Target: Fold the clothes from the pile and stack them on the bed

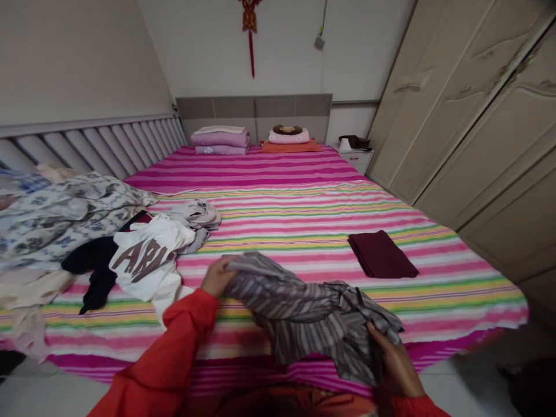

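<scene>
A grey striped garment [299, 301] with a gathered seam stretches between my hands over the near edge of the bed. My left hand [218, 277] is closed on its upper left end. At the other end, my right hand [391, 356] grips the fabric by its right side, thumb on top. The garment hangs in loose creases, its lower part drooping toward the bed's front edge. Its exact kind is not clear. To the right lies a folded dark maroon cloth [383, 255], flat on the striped sheet [278, 226].
On the left, a white printed shirt [152, 255], a black garment [98, 272] and a floral cloth [73, 208] lie heaped. Folded purple bedding [220, 141] and a pink pillow [289, 135] sit by the headboard [256, 110]. A wardrobe [469, 116] lines the right side.
</scene>
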Demonstrator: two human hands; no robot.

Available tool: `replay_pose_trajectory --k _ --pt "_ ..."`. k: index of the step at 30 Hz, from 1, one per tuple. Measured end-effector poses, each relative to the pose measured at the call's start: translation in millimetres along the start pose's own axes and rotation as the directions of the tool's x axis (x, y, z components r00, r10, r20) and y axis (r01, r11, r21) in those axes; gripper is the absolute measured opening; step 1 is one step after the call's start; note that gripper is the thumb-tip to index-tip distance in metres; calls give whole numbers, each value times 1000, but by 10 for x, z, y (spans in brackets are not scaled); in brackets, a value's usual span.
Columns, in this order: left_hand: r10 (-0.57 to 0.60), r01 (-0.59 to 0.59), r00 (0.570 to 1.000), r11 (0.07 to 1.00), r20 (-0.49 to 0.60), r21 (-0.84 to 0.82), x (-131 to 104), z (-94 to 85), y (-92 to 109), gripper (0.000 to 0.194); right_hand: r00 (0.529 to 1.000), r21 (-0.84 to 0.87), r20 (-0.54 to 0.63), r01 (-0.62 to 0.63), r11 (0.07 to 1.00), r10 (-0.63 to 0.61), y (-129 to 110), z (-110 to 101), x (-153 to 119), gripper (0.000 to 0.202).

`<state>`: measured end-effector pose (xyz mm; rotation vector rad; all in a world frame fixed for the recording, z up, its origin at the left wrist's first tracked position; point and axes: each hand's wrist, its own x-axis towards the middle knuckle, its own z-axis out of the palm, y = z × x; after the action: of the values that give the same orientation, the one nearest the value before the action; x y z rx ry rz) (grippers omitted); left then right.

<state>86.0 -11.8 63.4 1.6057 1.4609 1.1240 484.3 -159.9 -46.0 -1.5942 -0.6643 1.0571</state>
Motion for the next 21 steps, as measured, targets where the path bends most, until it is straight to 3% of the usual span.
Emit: replay_pose_trajectory --k 1,3,5,6,7,9,11,13,16,18,20,21 --pt "61 -60 989 998 -134 9 93 -77 163 34 999 -17 -7 41 999 -41 4 -59 47 36" --pt "187 -174 922 982 -339 67 236 -198 461 35 995 -25 -20 97 995 -97 -1 -107 99 40" --pt "310 -261 845 950 -435 169 305 -234 651 33 995 4 -17 96 995 -96 -28 -66 100 43" --pt "360 -287 826 931 -434 227 311 -215 681 32 998 34 -9 64 997 -64 -50 -24 86 44" --pt "391 -297 830 913 -397 278 302 -175 661 32 1000 67 3 26 997 -26 -76 23 65 45" --pt "372 -278 891 899 -259 338 245 -58 480 38 998 119 38 -53 991 49 -134 110 6 47" --pt "252 -202 961 919 -111 339 151 58 172 56 987 161 89 -147 976 134 -189 165 -72 53" --pt "90 -82 996 950 -12 303 36 136 -146 74 967 230 124 -245 942 221 -231 189 -162 62" --pt "-184 165 980 966 79 201 -132 192 -410 86 954 323 121 -300 898 275 -253 218 -287 68" --pt "-356 337 920 932 165 135 -205 240 -397 83 955 331 132 -295 896 266 -244 274 -355 65" --pt "-401 387 880 916 253 103 -230 331 -285 72 959 289 168 -270 919 229 -227 369 -412 61" --pt "-376 360 888 927 267 107 -226 394 -218 66 963 259 184 -243 935 199 -220 426 -440 59"
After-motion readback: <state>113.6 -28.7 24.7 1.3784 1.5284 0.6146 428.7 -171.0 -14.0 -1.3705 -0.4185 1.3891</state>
